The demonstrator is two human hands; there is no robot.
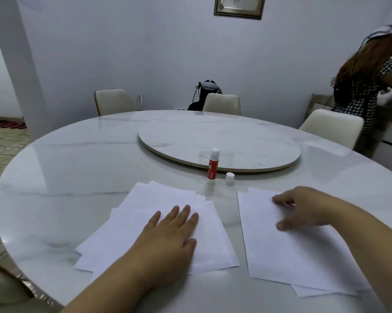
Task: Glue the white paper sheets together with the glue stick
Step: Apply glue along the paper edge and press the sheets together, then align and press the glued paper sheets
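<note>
From the head camera, a round white marble table [77, 168] fills the view. A glue stick with a red label [212, 166] stands upright at 12 o'clock from the papers; its white writing is too blurry to read. Its small white cap [230, 178] sits just beside it, off the stick. The left hand [167, 240] lies flat, fingers spread a little, on a loose pile of white paper sheets [131, 224] at 9 o'clock. The right hand [301, 208], fingers curled, touches the other white paper sheets [287, 258] at 3 o'clock, holding nothing.
</note>
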